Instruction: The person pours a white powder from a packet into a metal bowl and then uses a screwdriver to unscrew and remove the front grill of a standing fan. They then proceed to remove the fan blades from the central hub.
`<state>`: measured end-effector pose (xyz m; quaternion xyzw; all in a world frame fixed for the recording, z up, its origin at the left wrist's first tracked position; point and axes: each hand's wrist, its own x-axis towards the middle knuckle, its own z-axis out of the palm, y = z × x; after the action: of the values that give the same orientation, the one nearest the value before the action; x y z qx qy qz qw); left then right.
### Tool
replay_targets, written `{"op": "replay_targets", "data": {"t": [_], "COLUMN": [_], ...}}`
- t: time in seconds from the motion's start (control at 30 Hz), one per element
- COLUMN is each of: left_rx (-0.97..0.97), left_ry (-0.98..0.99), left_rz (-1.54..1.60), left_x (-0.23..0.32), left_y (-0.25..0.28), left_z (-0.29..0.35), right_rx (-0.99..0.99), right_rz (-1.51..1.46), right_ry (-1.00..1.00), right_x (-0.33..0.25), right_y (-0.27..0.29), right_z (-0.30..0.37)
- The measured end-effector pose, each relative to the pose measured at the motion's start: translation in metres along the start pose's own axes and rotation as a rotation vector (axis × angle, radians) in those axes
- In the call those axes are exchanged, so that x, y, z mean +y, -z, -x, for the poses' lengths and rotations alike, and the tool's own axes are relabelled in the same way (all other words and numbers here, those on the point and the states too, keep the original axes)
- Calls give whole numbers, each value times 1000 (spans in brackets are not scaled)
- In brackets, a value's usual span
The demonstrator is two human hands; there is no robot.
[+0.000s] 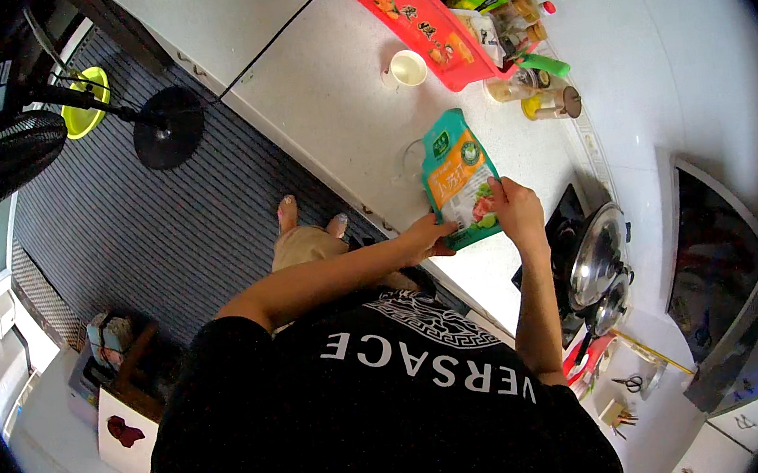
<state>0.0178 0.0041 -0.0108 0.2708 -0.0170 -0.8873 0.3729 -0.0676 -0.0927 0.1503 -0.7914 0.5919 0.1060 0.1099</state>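
Note:
A green and orange plastic food pouch point(460, 178) is held up over the white counter, tilted, with pictures of food on its front. My left hand point(429, 237) grips its lower left corner, the thumb on the front. At the lower right edge, my right hand point(519, 208) is closed on the pouch with the thumb pressed on its face. The fingers behind it are partly hidden. A clear round rim point(409, 157) shows beside the pouch's left edge, mostly covered by it. Farther back stands a pale cup point(407, 68).
A red basket point(418, 27) filled with packets stands at the counter's back, with jars and a small oil bottle point(552, 104) beside it. Lidded pans point(598, 254) sit on the stove at right. A black cable point(273, 39) crosses the counter; a fan point(170, 127) stands on the floor.

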Motion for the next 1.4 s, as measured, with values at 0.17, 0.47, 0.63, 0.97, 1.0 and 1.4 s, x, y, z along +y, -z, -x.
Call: {"op": "replay_targets", "data": {"t": [0.17, 0.47, 0.63, 0.97, 1.0, 1.4], "left_rx": [1, 77, 66, -48, -47, 541], "left_ry": [-47, -29, 18, -96, -134, -672], "left_rz": [-14, -38, 77, 242, 266, -1051], "left_x": [-1, 9, -1, -14, -11, 69], "left_y": [-3, 0, 2, -7, -12, 58], "left_z": [7, 11, 10, -4, -1, -3], "right_rx": [-4, 1, -156, 131, 208, 358], "right_rz": [-24, -149, -830, -913, -901, -844], "right_ry": [27, 5, -190, -207, -172, -243], "right_x": [6, 9, 24, -1, -2, 19], "right_y": [-4, -1, -2, -93, -98, -109], "right_z": [1, 7, 21, 74, 71, 59]}}
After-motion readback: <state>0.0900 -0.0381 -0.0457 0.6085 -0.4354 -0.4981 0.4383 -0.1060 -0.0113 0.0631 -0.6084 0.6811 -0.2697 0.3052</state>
